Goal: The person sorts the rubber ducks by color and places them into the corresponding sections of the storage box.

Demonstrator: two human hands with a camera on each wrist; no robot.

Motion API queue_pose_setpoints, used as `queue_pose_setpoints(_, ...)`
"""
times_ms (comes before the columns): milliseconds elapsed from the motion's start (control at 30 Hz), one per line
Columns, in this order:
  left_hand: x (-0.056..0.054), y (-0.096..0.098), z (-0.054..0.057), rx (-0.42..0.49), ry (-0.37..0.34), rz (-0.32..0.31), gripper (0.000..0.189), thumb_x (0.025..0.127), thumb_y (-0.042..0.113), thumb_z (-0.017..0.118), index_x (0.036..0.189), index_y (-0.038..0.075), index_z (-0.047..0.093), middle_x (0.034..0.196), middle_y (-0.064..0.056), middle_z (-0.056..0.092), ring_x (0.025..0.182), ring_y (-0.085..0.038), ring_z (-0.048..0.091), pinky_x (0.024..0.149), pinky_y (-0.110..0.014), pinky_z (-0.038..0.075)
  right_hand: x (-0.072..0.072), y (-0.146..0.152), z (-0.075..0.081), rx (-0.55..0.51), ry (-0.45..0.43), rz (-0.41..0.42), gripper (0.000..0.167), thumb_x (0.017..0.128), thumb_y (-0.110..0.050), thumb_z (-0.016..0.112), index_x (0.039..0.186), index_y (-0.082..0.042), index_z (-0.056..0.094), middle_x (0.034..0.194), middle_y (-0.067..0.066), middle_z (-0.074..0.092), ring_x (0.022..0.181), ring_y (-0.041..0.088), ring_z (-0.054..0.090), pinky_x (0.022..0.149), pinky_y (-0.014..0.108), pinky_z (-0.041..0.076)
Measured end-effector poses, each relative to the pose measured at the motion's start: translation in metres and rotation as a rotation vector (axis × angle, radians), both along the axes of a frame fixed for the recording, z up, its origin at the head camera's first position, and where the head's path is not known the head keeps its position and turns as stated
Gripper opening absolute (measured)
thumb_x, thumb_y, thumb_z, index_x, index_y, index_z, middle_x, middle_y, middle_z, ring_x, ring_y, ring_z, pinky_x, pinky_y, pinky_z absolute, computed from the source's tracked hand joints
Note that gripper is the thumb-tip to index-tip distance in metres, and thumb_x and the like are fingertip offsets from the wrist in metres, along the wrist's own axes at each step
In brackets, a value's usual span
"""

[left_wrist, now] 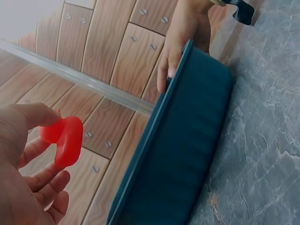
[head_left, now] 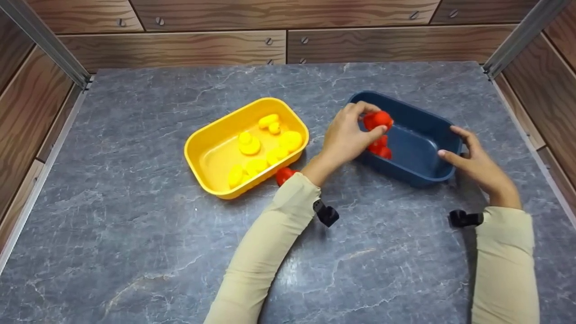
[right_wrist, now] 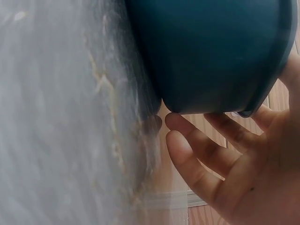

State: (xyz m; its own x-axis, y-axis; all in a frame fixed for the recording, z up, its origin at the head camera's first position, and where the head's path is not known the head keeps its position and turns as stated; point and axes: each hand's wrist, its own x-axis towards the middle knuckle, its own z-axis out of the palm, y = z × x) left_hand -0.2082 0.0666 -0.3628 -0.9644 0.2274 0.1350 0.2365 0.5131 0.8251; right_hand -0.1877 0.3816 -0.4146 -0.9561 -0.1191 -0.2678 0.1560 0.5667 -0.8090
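Note:
My left hand [head_left: 345, 135] pinches a red toy duck [head_left: 381, 119] between thumb and fingers, above the left end of a dark blue bin [head_left: 411, 159]. In the left wrist view the red duck [left_wrist: 70, 143] hangs clear of the bin's rim [left_wrist: 152, 126]. Several more red ducks [head_left: 381, 148] lie in the bin below that hand, partly hidden by it. At the bin's right end my right hand [head_left: 483, 166] grips the rim, thumb on the inner side and fingers outside. The right wrist view shows its fingers [right_wrist: 201, 145] against the bin's outer wall [right_wrist: 215, 61].
To the left stands a yellow bin [head_left: 211, 157] with several yellow toy ducks [head_left: 249, 144] inside. Another red toy [head_left: 284, 175] sits against its near right side, partly hidden by the left forearm. Wood-patterned panels [head_left: 225, 47] border the grey marbled table [head_left: 135, 234].

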Motion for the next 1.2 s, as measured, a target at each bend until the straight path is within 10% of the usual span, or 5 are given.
queue_pose_setpoints(633,-0.016,0.003,-0.008,-0.06,-0.029,0.036,0.033,0.087,0.035,0.07,0.117,0.023,0.063,0.117,0.005,0.062,0.109,-0.015,0.057,0.09,-0.022,0.043,0.0,0.001,0.0,-0.015,-0.015,0.014,0.076,0.098,-0.036,0.053,0.155,-0.032,0.003,0.162,0.015,-0.012,0.137,0.05,0.022,0.079,0.003,0.038)
queue_pose_setpoints(1200,-0.012,0.002,0.0,-0.078,0.019,-0.06,0.046,0.092,0.04,0.063,0.134,0.025,0.054,0.133,0.007,0.057,0.125,-0.011,0.049,0.107,-0.027,0.035,0.0,0.001,0.0,-0.027,0.0,0.019,0.075,0.098,-0.034,0.053,0.155,-0.031,0.003,0.162,0.016,-0.009,0.135,0.047,0.026,0.08,0.004,0.04)
